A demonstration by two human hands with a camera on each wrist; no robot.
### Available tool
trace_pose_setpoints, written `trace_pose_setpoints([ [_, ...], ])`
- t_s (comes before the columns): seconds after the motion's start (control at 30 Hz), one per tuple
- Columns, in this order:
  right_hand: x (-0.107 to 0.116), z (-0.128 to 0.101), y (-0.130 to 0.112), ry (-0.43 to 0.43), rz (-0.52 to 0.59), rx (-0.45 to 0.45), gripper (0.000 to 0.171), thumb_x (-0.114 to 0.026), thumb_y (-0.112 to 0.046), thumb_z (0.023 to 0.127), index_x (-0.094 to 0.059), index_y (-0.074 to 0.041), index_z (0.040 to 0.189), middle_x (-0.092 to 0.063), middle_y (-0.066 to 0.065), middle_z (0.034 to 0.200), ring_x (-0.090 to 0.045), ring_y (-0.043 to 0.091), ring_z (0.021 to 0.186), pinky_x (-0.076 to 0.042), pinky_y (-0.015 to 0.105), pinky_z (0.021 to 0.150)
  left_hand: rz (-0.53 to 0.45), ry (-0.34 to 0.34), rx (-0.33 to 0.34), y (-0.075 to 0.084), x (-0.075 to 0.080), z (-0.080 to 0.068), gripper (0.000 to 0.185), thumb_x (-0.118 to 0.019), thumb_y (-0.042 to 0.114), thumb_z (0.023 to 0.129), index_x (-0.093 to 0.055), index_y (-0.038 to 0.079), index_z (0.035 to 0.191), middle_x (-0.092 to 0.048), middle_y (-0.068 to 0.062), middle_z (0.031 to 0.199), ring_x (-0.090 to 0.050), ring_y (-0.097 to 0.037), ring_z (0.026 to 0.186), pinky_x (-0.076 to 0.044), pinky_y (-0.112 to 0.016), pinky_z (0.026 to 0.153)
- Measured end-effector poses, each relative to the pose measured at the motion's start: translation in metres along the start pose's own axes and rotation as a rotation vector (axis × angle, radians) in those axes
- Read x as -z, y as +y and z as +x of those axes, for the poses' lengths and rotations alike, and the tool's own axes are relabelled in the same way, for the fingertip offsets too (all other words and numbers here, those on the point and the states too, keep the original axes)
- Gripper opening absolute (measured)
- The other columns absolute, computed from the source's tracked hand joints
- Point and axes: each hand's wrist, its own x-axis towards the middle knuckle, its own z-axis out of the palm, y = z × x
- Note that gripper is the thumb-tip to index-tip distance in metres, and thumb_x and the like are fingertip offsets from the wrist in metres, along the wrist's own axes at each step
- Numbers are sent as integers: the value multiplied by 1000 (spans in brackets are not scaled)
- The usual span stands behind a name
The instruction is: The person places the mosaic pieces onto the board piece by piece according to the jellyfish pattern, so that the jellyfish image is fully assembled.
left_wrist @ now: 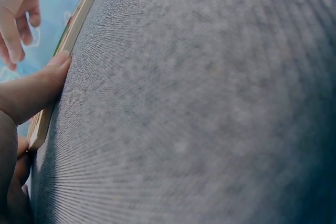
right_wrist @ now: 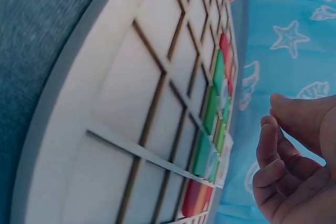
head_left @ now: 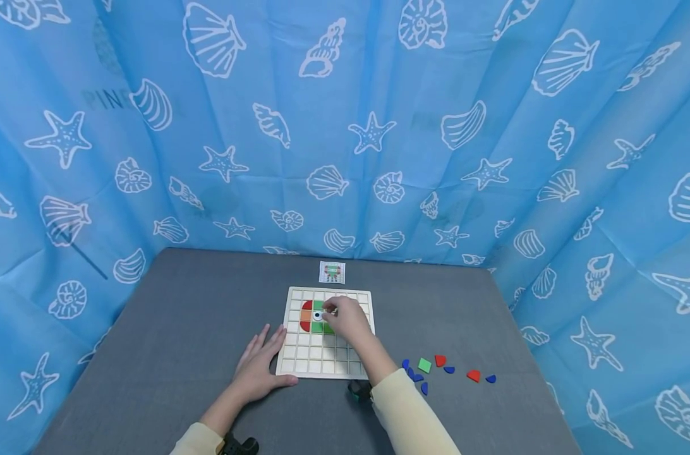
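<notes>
- A wooden grid board [head_left: 328, 354] with square compartments lies flat on the grey worktop [head_left: 180, 328], a little beyond the middle of it
- In the board's compartments, left of centre in the far rows: two red curved pieces [head_left: 306, 315] at the left side, an orange square [head_left: 306, 315] between them, green squares [head_left: 321, 327] to their right, and a white round piece with a dark centre [head_left: 318, 315] among the green ones; the nearer rows of compartments show bare wood
- The right hand [head_left: 347, 319] hovers over the filled compartments, its fingers [right_wrist: 273, 145] curled towards each other right by the white round piece; whether they pinch a piece cannot be told from any view
- The left hand [head_left: 260, 366] lies flat on the worktop at the board's near left corner, fingers straight and spread, holding nothing; its thumb [left_wrist: 44, 85] presses against the board's edge [left_wrist: 52, 108]
- Loose pieces lie on the worktop to the right of the board, apart from it: a green square [head_left: 424, 364], red pieces [head_left: 440, 360] and [head_left: 473, 375], and several small blue pieces [head_left: 414, 376]
- A small pattern card [head_left: 332, 272] lies just beyond the board's far edge
- A blue cloth printed with shells and starfish [head_left: 379, 126] hangs behind and at both sides of the worktop
</notes>
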Motion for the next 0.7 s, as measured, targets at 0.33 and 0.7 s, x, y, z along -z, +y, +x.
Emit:
trace_pose_setpoints([
  [0.33, 14, -20, 1, 85, -1, 65, 16, -74, -13, 91, -77, -7, 106, -73, 1, 91, -62, 10, 77, -53, 28, 68, 17, 0, 4, -1, 0, 0, 118, -74, 76, 69, -30, 15, 160, -29, -3, 166, -8, -33, 157, -11, -57, 124],
  [0.7, 35, -43, 22, 131, 4, -10, 18, -74, -10, 91, -76, -5, 108, -70, 0, 88, -57, 10, 73, -49, 25, 61, 10, -1, -10, -3, 0, 0, 118, -73, 76, 69, -29, 16, 161, -27, -2, 167, -7, -31, 158, -10, -55, 125],
])
